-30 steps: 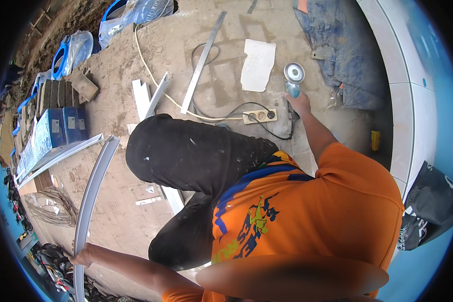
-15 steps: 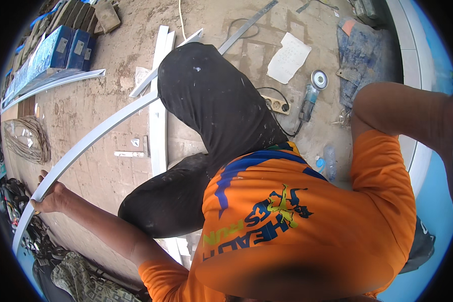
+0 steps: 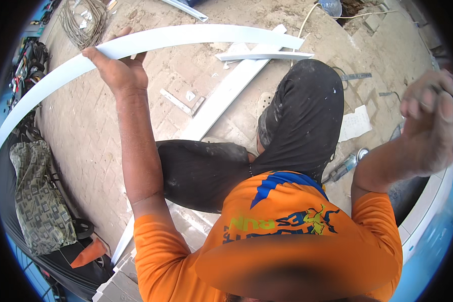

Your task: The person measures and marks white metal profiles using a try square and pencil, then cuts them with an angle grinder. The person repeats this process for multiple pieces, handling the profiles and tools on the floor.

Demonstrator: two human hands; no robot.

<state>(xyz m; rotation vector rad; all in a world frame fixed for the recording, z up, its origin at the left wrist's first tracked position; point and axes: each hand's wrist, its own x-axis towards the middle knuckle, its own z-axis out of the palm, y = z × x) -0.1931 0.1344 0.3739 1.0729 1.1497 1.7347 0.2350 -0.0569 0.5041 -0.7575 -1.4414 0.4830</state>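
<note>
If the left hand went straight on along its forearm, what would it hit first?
The white strip gripped in the left hand. Beyond that, the line seems to cross the floor just right of the wire coil, though depth is unclear.

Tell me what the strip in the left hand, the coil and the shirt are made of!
The strip may be painted metal or plastic: its white face looks smooth and even. The coil could be wire or thin cord, dull grey-brown, wound in many thin loops. The shirt seems to be cloth, matte orange, with soft creases at the sleeves.
</note>
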